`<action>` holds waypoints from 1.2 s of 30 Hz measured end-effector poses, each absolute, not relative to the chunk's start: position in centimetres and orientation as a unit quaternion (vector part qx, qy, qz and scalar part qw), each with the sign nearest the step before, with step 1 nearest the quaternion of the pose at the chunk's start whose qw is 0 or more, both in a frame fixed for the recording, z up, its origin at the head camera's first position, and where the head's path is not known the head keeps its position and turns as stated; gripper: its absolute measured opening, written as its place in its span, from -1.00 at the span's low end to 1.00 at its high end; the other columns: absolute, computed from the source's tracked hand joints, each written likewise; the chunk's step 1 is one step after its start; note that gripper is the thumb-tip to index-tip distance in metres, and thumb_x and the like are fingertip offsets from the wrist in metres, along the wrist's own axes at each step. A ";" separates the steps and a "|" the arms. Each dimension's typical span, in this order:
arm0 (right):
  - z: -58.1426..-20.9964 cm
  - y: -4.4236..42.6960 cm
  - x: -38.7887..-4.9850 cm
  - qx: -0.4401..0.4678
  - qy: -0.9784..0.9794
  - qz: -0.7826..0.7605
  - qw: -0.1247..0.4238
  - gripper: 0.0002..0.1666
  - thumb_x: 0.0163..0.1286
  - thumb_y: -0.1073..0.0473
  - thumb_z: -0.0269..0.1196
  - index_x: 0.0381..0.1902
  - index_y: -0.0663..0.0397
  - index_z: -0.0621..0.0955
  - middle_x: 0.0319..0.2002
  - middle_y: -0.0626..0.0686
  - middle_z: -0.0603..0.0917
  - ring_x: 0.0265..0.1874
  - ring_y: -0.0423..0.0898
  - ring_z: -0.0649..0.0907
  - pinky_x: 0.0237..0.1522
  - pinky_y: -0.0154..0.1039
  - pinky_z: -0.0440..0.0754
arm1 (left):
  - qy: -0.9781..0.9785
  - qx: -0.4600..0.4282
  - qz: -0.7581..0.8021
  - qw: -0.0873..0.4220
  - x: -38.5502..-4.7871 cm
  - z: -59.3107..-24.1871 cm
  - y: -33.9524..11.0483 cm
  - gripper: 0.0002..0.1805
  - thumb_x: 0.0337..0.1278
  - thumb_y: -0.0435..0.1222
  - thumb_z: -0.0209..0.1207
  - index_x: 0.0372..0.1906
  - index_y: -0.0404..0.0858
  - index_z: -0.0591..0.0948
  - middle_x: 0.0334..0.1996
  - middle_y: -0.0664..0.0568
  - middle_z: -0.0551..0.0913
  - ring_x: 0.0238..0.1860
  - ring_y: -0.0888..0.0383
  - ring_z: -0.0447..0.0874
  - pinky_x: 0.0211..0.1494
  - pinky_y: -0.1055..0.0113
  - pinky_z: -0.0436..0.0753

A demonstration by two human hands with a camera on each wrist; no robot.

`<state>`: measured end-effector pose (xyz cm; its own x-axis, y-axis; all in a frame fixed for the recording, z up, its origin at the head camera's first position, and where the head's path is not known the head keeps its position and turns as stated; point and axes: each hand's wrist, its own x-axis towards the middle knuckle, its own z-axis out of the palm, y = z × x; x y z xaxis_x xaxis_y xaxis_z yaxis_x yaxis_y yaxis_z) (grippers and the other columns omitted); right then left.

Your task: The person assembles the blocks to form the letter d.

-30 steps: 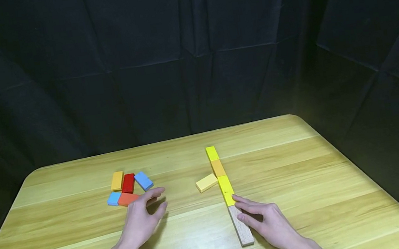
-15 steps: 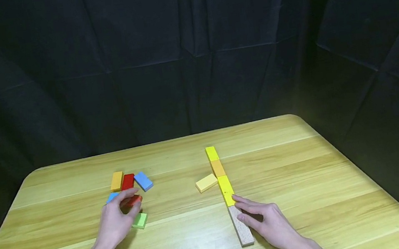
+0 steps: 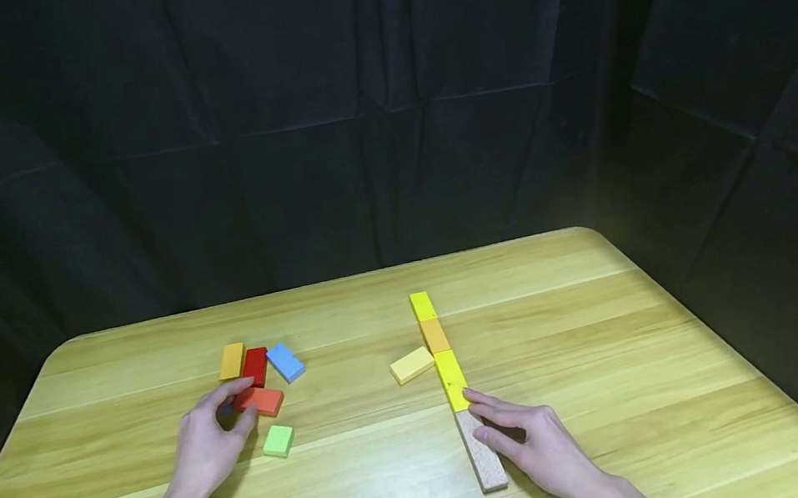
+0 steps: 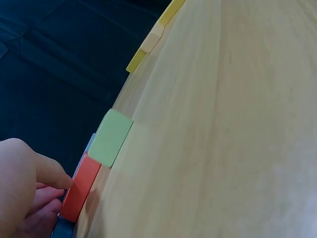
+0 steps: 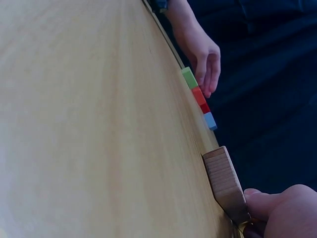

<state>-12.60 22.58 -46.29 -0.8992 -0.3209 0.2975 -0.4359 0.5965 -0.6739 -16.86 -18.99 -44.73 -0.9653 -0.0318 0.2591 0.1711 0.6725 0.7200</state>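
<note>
My left hand [image 3: 205, 444] is over the group at left, thumb and fingertips apart near the left end of an orange-red block [image 3: 262, 401]. A blue block shows only as a sliver beneath it. In the left wrist view, the thumb [image 4: 55, 174] looks close to that orange-red block [image 4: 81, 188]; contact is unclear. My right hand [image 3: 538, 441] rests its fingers beside the seam between a long yellow block [image 3: 450, 377] and a speckled wooden block [image 3: 484, 465]. In the right wrist view its thumb [image 5: 262, 203] touches the wooden block [image 5: 224, 173].
Beyond the yellow block, an orange block [image 3: 434, 335] and another yellow block [image 3: 422, 306] continue the line. A pale yellow block [image 3: 412, 365] lies angled beside it. Near my left hand are green [image 3: 278, 441], dark red [image 3: 255, 365], blue [image 3: 285, 361] and amber [image 3: 232, 360] blocks.
My left hand has moved left, uncovering the green block and then the orange-red block, and now covers most of the blue one. The right hand has stayed in place.
</note>
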 end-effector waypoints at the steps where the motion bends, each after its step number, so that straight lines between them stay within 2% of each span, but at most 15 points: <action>1: -46.3 22.6 -12.6 0.213 -0.890 0.395 0.073 -0.57 0.39 0.06 0.32 0.13 0.14 0.68 0.29 -0.16 0.56 0.24 -0.09 0.56 0.22 -0.06 0.57 | -0.906 -0.039 -0.403 0.125 -16.8 -44.7 -19.1 -0.57 0.16 -0.47 0.25 0.18 -0.32 0.61 0.10 -0.31 0.63 0.12 -0.22 0.60 0.19 -0.16 0.53; 6: -46.3 22.6 -12.6 0.214 -0.891 0.394 0.072 -0.57 0.40 0.05 0.31 0.14 0.13 0.67 0.30 -0.16 0.55 0.25 -0.09 0.56 0.23 -0.05 0.56 | -0.910 -0.045 -0.393 0.125 -16.5 -44.7 -19.5 -0.57 0.15 -0.48 0.26 0.16 -0.33 0.62 0.10 -0.33 0.63 0.16 -0.29 0.58 0.22 -0.24 0.49; 14: -46.3 22.6 -12.6 0.212 -0.890 0.398 0.070 -0.56 0.40 0.04 0.31 0.14 0.12 0.67 0.30 -0.17 0.55 0.25 -0.09 0.56 0.24 -0.07 0.56 | -0.912 -0.045 -0.387 0.124 -16.4 -44.5 -19.8 -0.58 0.12 -0.46 0.30 0.13 -0.29 0.64 0.08 -0.28 0.66 0.14 -0.26 0.58 0.20 -0.23 0.50; 20: -46.3 22.6 -12.5 0.212 -0.890 0.397 0.069 -0.56 0.40 0.04 0.31 0.14 0.13 0.67 0.30 -0.17 0.56 0.24 -0.10 0.56 0.23 -0.09 0.57 | -0.921 -0.051 -0.367 0.115 -16.4 -44.5 -20.0 -0.54 0.13 -0.44 0.30 0.18 -0.31 0.61 0.12 -0.34 0.62 0.17 -0.32 0.56 0.18 -0.28 0.50; 36: -46.2 22.6 -12.5 0.210 -0.890 0.401 0.063 -0.56 0.39 0.04 0.31 0.15 0.12 0.67 0.30 -0.17 0.56 0.25 -0.11 0.56 0.23 -0.09 0.57 | -0.923 -0.069 -0.360 0.120 -16.5 -44.5 -20.2 -0.58 0.07 -0.45 0.36 0.10 -0.32 0.65 0.08 -0.26 0.66 0.15 -0.28 0.58 0.18 -0.22 0.53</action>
